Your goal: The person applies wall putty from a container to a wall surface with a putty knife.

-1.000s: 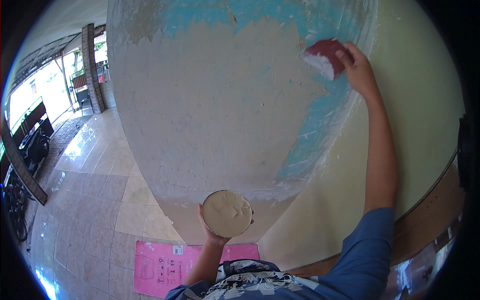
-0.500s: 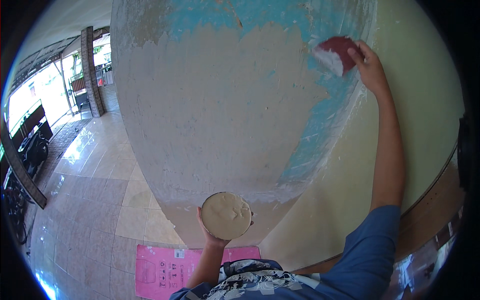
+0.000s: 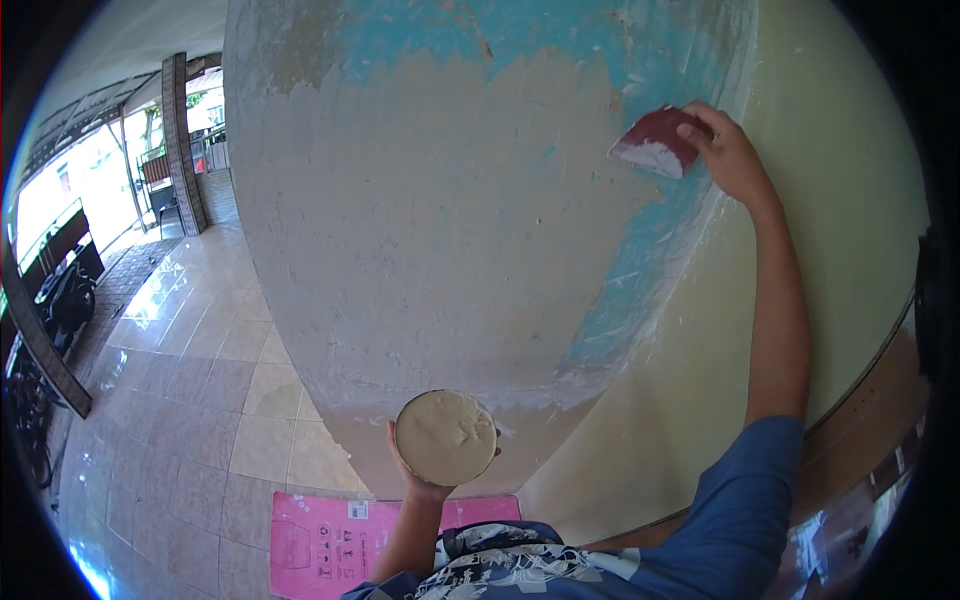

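Note:
With fingers wrapped around its side and underneath, my left hand (image 3: 422, 482) holds up a round tub of beige putty (image 3: 445, 440), its surface dented on the right. Up at the far right, my right hand (image 3: 728, 150) grips a dark red putty scraper (image 3: 657, 138) by its edge, thumb on top. Whitish putty coats the scraper's lower left part, which lies against or close to the wall; I cannot tell which. Grey-beige putty covers the middle of the wall (image 3: 430, 220), while blue paint (image 3: 625, 290) shows along the top and the right side.
A pale green wall (image 3: 850, 200) meets the puttied wall in a corner at right. Flattened pink cardboard (image 3: 300, 560) lies on the tiled floor (image 3: 190, 420) below. Brown wooden furniture (image 3: 870, 410) stands at lower right, and a tiled pillar (image 3: 184, 145) and motorbike (image 3: 68, 300) at left.
My right hand has brought the scraper down along the wall and slightly left, turning its coated edge lower. The tub in my left hand has shifted slightly left and down.

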`<state>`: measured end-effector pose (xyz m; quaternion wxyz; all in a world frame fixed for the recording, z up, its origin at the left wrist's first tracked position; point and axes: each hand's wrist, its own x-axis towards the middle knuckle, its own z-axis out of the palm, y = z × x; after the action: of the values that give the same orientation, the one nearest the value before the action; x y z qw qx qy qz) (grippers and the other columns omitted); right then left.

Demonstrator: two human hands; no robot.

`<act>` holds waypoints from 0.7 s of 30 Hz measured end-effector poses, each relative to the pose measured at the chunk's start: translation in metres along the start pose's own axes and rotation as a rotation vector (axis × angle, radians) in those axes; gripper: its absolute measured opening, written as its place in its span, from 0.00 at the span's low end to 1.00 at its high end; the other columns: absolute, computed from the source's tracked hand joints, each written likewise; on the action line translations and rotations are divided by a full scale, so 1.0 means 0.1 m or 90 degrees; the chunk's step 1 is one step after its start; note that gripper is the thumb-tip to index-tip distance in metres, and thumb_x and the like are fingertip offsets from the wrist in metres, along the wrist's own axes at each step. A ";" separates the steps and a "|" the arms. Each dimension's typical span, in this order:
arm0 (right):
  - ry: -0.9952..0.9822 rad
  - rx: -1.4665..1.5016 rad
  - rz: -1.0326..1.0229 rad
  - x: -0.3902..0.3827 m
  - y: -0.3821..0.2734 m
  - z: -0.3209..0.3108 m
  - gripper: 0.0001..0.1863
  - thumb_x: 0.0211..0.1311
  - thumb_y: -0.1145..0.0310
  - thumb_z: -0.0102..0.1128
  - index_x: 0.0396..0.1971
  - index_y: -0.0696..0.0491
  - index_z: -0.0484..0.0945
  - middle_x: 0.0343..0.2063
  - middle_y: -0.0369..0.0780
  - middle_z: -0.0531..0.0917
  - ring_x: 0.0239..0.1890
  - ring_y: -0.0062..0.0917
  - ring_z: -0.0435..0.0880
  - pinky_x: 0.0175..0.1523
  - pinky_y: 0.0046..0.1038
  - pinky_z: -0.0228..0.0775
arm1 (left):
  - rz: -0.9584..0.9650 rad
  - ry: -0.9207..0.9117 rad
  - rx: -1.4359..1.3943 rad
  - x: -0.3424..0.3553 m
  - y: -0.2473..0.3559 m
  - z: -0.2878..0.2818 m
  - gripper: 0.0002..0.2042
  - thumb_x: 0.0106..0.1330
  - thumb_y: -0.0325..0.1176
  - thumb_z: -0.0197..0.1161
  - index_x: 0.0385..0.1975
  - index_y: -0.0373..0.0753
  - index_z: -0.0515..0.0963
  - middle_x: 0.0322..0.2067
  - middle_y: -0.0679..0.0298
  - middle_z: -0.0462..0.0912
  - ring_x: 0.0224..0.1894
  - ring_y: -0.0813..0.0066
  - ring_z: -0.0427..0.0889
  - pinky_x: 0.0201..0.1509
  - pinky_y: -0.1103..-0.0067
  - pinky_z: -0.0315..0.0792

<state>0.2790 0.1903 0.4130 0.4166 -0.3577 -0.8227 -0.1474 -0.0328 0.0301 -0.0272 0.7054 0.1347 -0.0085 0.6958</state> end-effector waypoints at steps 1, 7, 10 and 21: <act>-0.002 -0.001 0.002 0.00 0.00 0.03 0.20 0.70 0.56 0.57 0.48 0.59 0.76 0.40 0.44 0.83 0.42 0.28 0.80 0.53 0.27 0.70 | -0.002 0.002 -0.002 0.00 -0.01 0.00 0.49 0.56 0.79 0.44 0.67 0.43 0.63 0.61 0.44 0.69 0.56 0.26 0.72 0.52 0.37 0.70; 0.172 0.033 -0.020 0.22 -0.01 -0.21 0.21 0.70 0.54 0.58 0.47 0.58 0.76 0.39 0.43 0.84 0.40 0.29 0.80 0.52 0.25 0.70 | -0.005 -0.022 0.006 0.01 -0.01 0.06 0.48 0.57 0.79 0.43 0.67 0.44 0.63 0.61 0.44 0.69 0.56 0.27 0.71 0.52 0.37 0.69; 0.140 0.022 -0.048 0.01 0.06 -0.16 0.19 0.69 0.56 0.59 0.47 0.57 0.76 0.39 0.43 0.83 0.41 0.29 0.80 0.52 0.27 0.70 | 0.005 -0.040 0.001 0.04 0.00 0.00 0.48 0.56 0.79 0.45 0.68 0.45 0.62 0.61 0.44 0.68 0.57 0.27 0.70 0.52 0.36 0.69; 0.196 0.017 -0.015 0.14 0.19 -0.13 0.18 0.70 0.56 0.58 0.46 0.57 0.77 0.35 0.45 0.84 0.37 0.31 0.82 0.48 0.30 0.72 | 0.065 -0.007 0.067 0.08 -0.03 0.02 0.50 0.53 0.79 0.48 0.66 0.42 0.63 0.59 0.42 0.69 0.55 0.28 0.72 0.51 0.38 0.72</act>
<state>0.2939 0.2035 0.4311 0.5410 -0.3157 -0.7550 -0.1941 -0.0294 0.0371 -0.0242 0.6606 0.1749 0.0176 0.7299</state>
